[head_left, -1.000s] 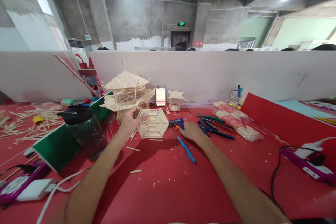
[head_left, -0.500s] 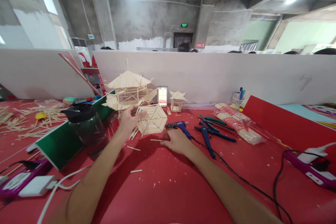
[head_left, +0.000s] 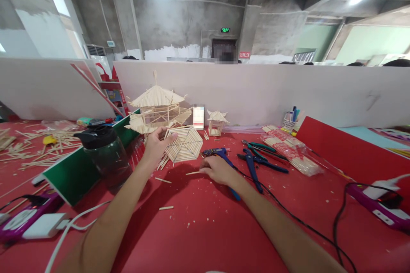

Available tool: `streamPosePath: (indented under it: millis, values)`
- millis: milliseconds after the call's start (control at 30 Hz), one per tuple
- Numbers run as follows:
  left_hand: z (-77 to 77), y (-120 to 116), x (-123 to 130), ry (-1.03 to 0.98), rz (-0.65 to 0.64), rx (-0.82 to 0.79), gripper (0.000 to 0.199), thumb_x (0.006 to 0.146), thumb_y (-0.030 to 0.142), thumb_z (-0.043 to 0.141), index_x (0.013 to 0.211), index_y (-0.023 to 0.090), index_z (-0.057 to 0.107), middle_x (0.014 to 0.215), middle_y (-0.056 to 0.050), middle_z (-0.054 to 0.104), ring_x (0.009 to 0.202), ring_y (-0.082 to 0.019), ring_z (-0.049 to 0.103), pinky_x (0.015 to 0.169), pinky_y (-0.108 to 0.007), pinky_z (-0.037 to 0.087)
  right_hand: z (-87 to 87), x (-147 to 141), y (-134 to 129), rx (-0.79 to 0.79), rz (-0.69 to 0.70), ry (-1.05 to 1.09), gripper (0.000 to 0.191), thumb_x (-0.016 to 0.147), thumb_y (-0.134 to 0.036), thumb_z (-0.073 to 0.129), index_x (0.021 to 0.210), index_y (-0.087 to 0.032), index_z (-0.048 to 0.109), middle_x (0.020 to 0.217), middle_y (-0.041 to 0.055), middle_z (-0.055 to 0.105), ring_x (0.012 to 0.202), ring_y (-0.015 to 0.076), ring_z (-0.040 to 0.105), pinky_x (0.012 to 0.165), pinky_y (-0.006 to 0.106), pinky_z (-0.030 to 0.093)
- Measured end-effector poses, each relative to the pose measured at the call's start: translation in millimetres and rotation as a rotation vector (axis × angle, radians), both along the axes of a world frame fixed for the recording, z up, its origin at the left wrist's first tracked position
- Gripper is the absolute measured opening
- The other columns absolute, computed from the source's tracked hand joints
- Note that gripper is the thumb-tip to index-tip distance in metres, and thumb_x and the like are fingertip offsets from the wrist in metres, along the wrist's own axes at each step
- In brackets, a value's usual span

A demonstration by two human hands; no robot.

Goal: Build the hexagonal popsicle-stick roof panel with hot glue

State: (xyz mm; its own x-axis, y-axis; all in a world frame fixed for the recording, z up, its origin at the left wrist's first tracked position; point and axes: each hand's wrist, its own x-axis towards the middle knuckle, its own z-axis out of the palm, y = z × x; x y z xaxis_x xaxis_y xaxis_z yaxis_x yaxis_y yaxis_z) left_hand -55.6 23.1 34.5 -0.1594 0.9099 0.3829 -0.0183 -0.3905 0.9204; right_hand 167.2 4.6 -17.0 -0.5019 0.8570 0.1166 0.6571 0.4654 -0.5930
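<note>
My left hand point(head_left: 156, 145) grips the left edge of a hexagonal panel of thin wooden sticks point(head_left: 184, 144), laid in rings around its centre and held tilted above the table. Pinched in the fingers of my right hand point(head_left: 215, 169) is a short wooden stick point(head_left: 192, 173), pointing left, below and apart from the panel. Just behind the right hand lies a blue glue gun point(head_left: 221, 152), partly hidden by the hand and forearm. Two loose stick pieces, one nearer stick piece point(head_left: 166, 208) and one farther stick piece point(head_left: 163, 180), rest on the red table point(head_left: 205, 239).
A large stick pavilion point(head_left: 156, 111) and a small stick pavilion point(head_left: 217, 123) stand at the back. Blue cutters point(head_left: 251, 166), green-handled pliers point(head_left: 262, 149) and bagged sticks point(head_left: 294, 151) lie right. A dark bottle point(head_left: 104, 153) stands left by a green divider point(head_left: 72, 183). Cables cross the right side.
My right hand has shifted slightly right with the stick, away from the panel. The panel in my left hand has moved slightly left and up.
</note>
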Motion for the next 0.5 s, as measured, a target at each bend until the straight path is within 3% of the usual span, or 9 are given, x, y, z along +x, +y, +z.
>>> streamPosePath:
  millis: [133, 233, 367, 500]
  values:
    - [1.0, 0.6, -1.1, 0.084, 0.024, 0.015, 0.040, 0.056, 0.037, 0.083, 0.081, 0.016, 0.061, 0.070, 0.002, 0.061, 0.065, -0.014, 0.056, 0.062, -0.024, 0.044, 17.6, 21.8, 0.4, -0.247, 0.158, 0.324, 0.014, 0.081, -0.026, 0.062, 0.083, -0.015, 0.071, 0.076, 0.0040, 0.070, 0.070, 0.0144, 0.062, 0.067, 0.024, 0.045]
    - [-1.4, 0.9, 0.6, 0.197, 0.028, 0.025, 0.039, 0.057, 0.039, 0.082, 0.078, 0.017, 0.058, 0.068, 0.003, 0.058, 0.064, -0.013, 0.054, 0.061, -0.023, 0.042, 29.5, 32.8, -1.5, -0.316, 0.179, 0.495, 0.023, 0.079, -0.037, 0.066, 0.085, -0.015, 0.071, 0.069, 0.0018, 0.066, 0.065, 0.0125, 0.058, 0.064, 0.024, 0.045]
    - [-6.8, -1.7, 9.6, 0.309, -0.034, 0.032, 0.034, 0.060, 0.036, 0.080, 0.076, 0.018, 0.056, 0.067, 0.004, 0.056, 0.062, -0.013, 0.052, 0.059, -0.023, 0.040, 39.7, 39.4, -3.2, -0.226, 0.077, 0.640, 0.027, 0.077, -0.043, 0.067, 0.081, -0.016, 0.070, 0.068, 0.0006, 0.063, 0.061, 0.0112, 0.054, 0.060, 0.024, 0.044]
    - [-11.1, -7.0, 20.9, 0.380, -0.102, 0.025, 0.030, 0.065, 0.037, 0.077, 0.076, 0.018, 0.055, 0.064, 0.004, 0.053, 0.057, -0.012, 0.048, 0.055, -0.023, 0.036, 42.6, 41.5, -0.5, -0.018, -0.089, 0.691, 0.027, 0.079, -0.043, 0.065, 0.082, -0.017, 0.068, 0.072, 0.0015, 0.065, 0.064, 0.0132, 0.056, 0.060, 0.025, 0.047]
